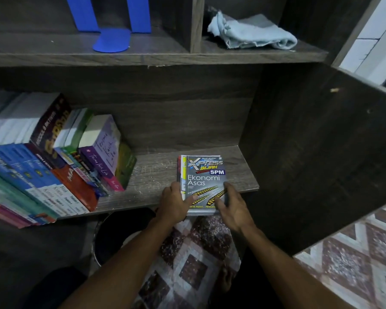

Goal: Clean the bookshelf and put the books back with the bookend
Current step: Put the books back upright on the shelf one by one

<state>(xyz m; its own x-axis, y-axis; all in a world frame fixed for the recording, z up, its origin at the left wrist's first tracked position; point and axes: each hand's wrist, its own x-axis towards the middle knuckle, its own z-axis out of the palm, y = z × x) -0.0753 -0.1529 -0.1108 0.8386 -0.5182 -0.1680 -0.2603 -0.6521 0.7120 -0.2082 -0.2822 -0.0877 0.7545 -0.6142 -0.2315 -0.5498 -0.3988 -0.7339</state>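
Both hands are on a small stack of books point(204, 172) lying flat at the right end of the lower shelf point(156, 172). Left hand point(176, 202) has its fingers point(173, 188) curled round the stack's left edge, thumb on the cover. Right hand point(233, 208) has its fingers point(228, 188) spread fairly flat on the "Ekonomi Asas" cover. Further left, well apart, a row of books point(54, 161) leans over. Up on the upper shelf point(54, 44) the blue bookends point(112, 41) stand in the left compartment, with a crumpled light blue cloth point(252, 33) in the right one.
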